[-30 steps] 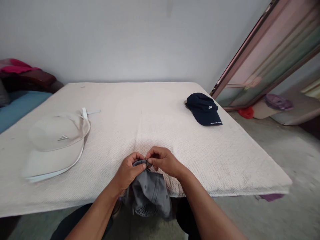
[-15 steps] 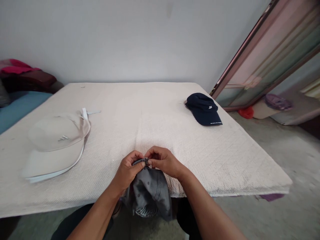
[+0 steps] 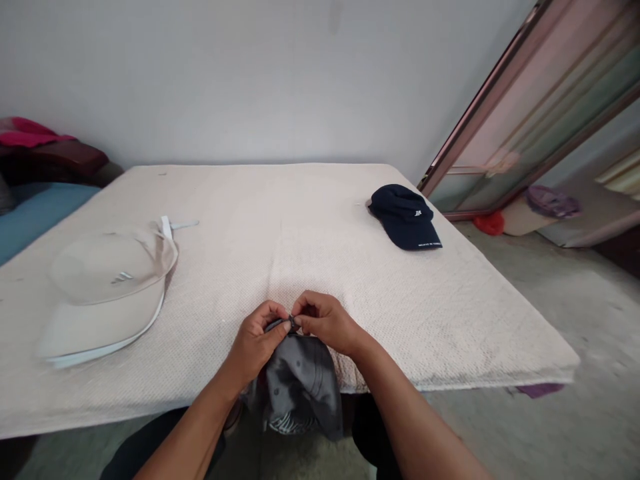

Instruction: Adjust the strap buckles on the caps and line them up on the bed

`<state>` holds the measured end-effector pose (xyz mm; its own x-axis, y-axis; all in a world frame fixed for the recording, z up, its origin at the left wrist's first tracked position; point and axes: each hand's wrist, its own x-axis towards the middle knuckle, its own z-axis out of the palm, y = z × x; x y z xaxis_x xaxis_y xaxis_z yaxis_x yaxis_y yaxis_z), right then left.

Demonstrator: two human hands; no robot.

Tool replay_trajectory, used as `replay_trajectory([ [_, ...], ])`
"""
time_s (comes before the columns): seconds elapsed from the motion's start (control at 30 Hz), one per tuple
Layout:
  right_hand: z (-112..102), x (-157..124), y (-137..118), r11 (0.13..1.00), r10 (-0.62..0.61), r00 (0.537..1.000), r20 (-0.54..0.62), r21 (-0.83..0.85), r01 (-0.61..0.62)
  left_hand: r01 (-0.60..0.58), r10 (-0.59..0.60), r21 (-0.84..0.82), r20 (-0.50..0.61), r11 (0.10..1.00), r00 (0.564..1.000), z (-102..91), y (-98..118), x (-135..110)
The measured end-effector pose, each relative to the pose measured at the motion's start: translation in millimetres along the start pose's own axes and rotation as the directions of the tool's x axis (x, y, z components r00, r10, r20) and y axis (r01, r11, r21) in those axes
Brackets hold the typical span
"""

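Note:
A grey cap point(image 3: 300, 390) hangs over the near edge of the table point(image 3: 310, 247), its crown drooping toward my lap. My left hand point(image 3: 259, 343) and my right hand point(image 3: 326, 322) both pinch the cap's back strap at the top, fingertips meeting over a small buckle. Both hands are closed on the cap. A beige cap point(image 3: 105, 290) lies at the table's left, brim toward me. A navy cap point(image 3: 406, 217) rests at the far right, brim pointing to the near right.
A white textured cloth covers the table. A blue surface point(image 3: 35, 210) with red and dark fabric point(image 3: 45, 143) lies at the far left. A framed glass panel point(image 3: 530, 113) leans against the wall at right, above a concrete floor point(image 3: 575, 313).
The grey cap has turned slightly in my hands, showing more of its patterned underside. My hands stay pinched on the strap in nearly the same spot. The view shifted a little.

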<state>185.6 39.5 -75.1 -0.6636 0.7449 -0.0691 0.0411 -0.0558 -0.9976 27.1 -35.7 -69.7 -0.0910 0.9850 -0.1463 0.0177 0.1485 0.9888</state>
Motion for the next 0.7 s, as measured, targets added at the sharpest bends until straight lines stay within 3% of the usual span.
replay_trajectory([
  [0.23,5.7,2.3,-0.7,1.0,-0.012,0.997,-0.079,-0.009,0.011,0.133,-0.136,-0.063,-0.052,0.989,0.989,2.8,1.9,0.0],
  [0.4,9.7,3.0,-4.5,1.0,0.004,0.991,-0.134,-0.023,-0.007,0.145,-0.153,-0.094,-0.086,0.985,0.985,3.9,3.7,-0.2],
  [0.7,8.5,3.4,-6.5,0.984,0.044,0.997,-0.065,0.174,-0.032,0.13,-0.133,-0.057,-0.052,0.99,0.99,-0.7,-1.1,-0.9],
])
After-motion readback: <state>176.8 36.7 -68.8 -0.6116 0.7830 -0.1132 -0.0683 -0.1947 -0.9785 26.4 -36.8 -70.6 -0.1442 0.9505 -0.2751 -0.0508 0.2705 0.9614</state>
